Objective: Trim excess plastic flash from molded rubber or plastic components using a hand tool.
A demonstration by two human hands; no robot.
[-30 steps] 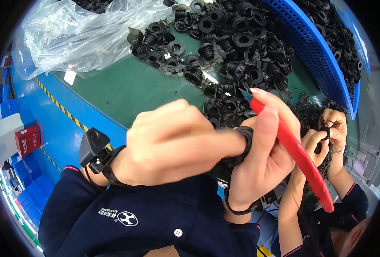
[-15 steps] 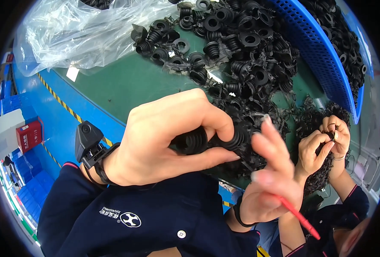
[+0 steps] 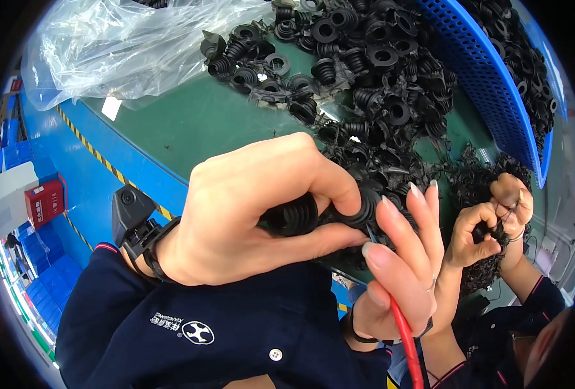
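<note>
Black rubber is squeezed in the left hand [image 3: 248, 214]. It is a ribbed boot [image 3: 300, 214], lying sideways, with the thumb under it and the fingers curled over the top. One end sticks out past the fingertips, toward the right hand [image 3: 401, 259].

That right hand is closed around a red-handled tool [image 3: 404, 337]. The handle runs down out of the palm toward the bottom edge of the view. The tool's thin tip sits right at the free end of the boot, just beside the left fingertips. I cannot tell if the tip touches the rubber.

Both hands are up off the green table [image 3: 190, 123], over its near edge. On the table behind them is a big heap of boots [image 3: 365, 71], spreading to the far side. A blue basket [image 3: 488, 97] stands at the right edge, with more black parts in it. A clear plastic bag [image 3: 125, 45] lies at the far left corner.

On the right, another person's hands [image 3: 488, 220] pinch a small black part.
</note>
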